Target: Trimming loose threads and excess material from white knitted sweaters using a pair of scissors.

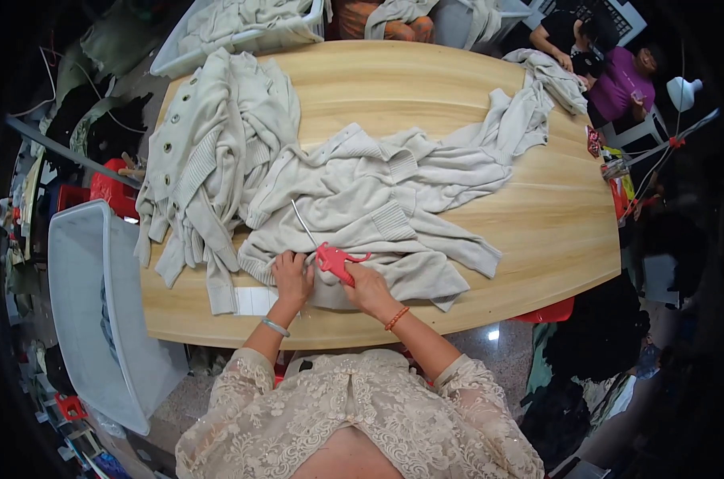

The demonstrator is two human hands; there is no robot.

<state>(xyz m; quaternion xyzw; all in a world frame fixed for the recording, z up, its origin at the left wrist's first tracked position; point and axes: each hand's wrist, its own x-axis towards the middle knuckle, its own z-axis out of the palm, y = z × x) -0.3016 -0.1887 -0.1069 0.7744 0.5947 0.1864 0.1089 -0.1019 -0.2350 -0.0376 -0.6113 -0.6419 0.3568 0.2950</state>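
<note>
My right hand is wrapped round a red air blow gun. Its thin metal nozzle points up and to the left, over a cream knit garment that lies rumpled across the table. At the garment's near left edge, my left hand rests with bent fingers, gripping the knit close to the gun. Ribbed bands and loose sleeves of the cloth spread away to the right. More cream knitwear with round metal eyelets or buttons is heaped to the left.
The wooden table carries a white paper at its near edge. Left of it stands a deep white bin; another bin full of knitwear is behind. Two people sit at the far right, near more cream cloth. Dark cloth piles lie right.
</note>
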